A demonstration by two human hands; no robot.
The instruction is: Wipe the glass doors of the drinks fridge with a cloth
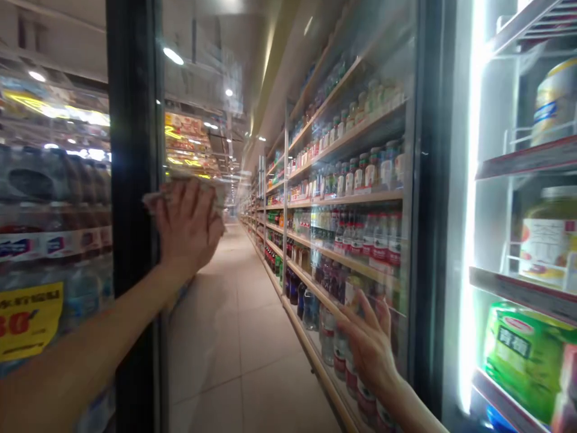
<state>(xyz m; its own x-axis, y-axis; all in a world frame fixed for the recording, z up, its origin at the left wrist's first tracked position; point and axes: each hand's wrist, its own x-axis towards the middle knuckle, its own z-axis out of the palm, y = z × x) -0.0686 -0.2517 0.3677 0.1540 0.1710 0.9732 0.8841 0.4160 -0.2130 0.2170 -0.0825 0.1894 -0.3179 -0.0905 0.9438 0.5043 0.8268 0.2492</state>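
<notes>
My left hand [188, 219] lies over a crumpled, light-coloured cloth [153, 201] against the glass door [211, 337], near its left black frame [135, 180]. Most of the cloth is hidden under the palm and fingers, and the hand is slightly blurred. Lower right, my right hand [367, 337] is open with its fingers apart, holding nothing. It is at the glass on the door's right side; whether it touches the pane I cannot tell. Through or on the glass appear an aisle floor and long shelves of bottles [356, 174].
To the right is a lit cooler with shelves [523, 159], a green package [523, 355] and a pale-labelled bottle [547, 234]. The door's right black frame [435, 210] stands beside it. Left are stacked bottle packs [54, 210] and a yellow price sign [31, 322].
</notes>
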